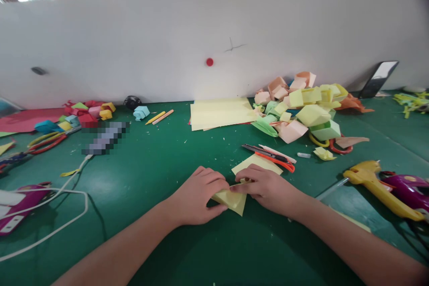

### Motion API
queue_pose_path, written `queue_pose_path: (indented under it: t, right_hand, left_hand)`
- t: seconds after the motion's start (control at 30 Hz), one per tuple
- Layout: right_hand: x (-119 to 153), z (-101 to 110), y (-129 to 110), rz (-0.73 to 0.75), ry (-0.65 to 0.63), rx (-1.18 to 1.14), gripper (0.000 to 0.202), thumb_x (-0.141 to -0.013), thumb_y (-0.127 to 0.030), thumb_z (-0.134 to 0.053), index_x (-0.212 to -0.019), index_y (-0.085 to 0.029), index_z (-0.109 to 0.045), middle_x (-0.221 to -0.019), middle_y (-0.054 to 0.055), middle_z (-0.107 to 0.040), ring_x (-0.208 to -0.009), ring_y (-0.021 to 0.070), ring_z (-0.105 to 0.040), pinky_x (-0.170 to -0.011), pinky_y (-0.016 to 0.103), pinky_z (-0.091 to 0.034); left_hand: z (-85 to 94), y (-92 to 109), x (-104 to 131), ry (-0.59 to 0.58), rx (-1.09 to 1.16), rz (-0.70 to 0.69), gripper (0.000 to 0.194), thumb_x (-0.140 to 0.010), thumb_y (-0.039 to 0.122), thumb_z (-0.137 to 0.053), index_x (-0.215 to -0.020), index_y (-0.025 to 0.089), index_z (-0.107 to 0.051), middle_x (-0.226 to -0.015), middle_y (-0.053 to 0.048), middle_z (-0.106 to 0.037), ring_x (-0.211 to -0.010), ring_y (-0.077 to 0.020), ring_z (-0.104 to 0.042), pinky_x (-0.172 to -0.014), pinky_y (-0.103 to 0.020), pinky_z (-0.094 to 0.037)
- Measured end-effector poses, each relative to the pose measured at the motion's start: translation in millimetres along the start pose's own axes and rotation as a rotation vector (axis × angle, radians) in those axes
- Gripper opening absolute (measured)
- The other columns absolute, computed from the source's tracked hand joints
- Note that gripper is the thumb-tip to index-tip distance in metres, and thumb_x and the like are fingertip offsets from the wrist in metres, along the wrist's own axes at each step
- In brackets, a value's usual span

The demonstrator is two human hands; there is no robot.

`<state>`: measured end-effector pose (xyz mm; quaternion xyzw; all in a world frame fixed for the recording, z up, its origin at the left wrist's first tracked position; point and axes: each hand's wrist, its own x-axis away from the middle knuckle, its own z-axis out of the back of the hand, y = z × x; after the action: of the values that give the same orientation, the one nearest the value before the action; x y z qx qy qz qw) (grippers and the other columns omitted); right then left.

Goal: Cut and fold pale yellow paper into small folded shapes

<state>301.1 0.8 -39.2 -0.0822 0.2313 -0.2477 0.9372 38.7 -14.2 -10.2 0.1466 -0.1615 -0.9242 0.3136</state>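
A small piece of pale yellow paper [236,205], partly folded, lies on the green table between my hands. My left hand [203,194] is closed on its left side, with the thumb at the near edge and the fingers over the top. From the right, my right hand [264,187] pinches the paper's upper edge with thumb and forefinger. The fingers hide much of the fold. Just beyond my right hand rests another yellow sheet [258,163], with a box cutter [268,154] and an orange-handled tool [279,163] lying over its far edge.
A heap of folded paper shapes [301,107] stands at the back right. Flat yellow sheets [221,114] lie at the back middle. To the right is a yellow glue gun [378,187]; to the left are scissors [50,143] and a white cable [85,201]. A white partition [161,44] closes the back.
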Motion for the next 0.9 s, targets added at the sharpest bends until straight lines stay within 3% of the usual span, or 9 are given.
queue_pose_path:
  t: [0.37,0.9]
  right_hand:
    - [1,1,1,-0.024,0.013,-0.063,0.046,-0.092,0.0,-0.044,-0.12,-0.024,-0.071,-0.111,0.011,-0.067,-0.1,0.0209,-0.061,-0.083,0.035,-0.055]
    - [1,3,1,-0.041,-0.052,-0.062,0.051,-0.085,0.006,-0.046,-0.12,-0.023,-0.07,-0.123,0.012,-0.065,-0.11,0.0225,-0.06,-0.09,0.038,-0.055]
  left_hand:
    - [4.5,-13,0,0.031,-0.048,0.044,0.019,-0.093,0.02,-0.063,-0.111,0.025,-0.064,-0.117,-0.002,-0.068,-0.11,-0.0206,-0.061,-0.092,-0.036,-0.038]
    - [-0.8,-18,2,0.088,-0.109,-0.127,0.018,-0.098,0.012,-0.053,-0.102,0.02,-0.068,-0.113,-0.005,-0.068,-0.104,-0.0198,-0.061,-0.088,-0.036,-0.042]
